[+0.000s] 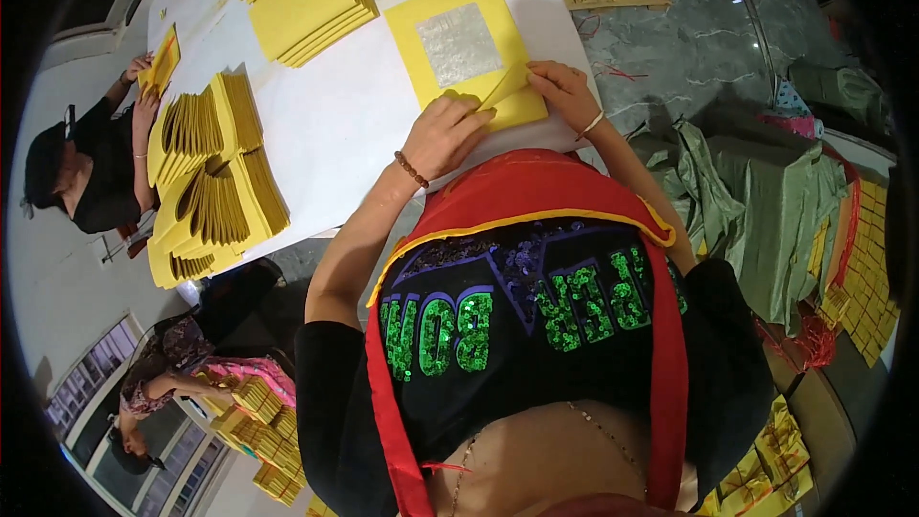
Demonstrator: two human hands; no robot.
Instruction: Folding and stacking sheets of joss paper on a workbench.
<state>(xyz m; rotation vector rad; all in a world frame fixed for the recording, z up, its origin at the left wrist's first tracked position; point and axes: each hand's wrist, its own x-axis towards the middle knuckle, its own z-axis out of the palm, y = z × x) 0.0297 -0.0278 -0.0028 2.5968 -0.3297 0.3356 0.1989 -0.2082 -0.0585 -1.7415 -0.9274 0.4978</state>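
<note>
A stack of yellow paper sheets point(407, 29) lies on the white table in front of me, its top sheet bearing a silver square point(459, 43). The near edge of the top sheet is lifted and curled back. My left hand point(448, 134), with a beaded bracelet on the wrist, holds the near left part of that curled edge, fingers bent together. At the near right corner, my right hand point(563, 91) pinches the paper between thumb and fingers. My left fingertips are partly hidden by the hand itself.
Fanned yellow paper bundles point(215, 168) stand at the table's left. Further back lies a layered yellow stack point(311, 10). A co-worker point(96, 168) at the far left handles yellow paper. Green sacking point(756, 201) covers a pile at right.
</note>
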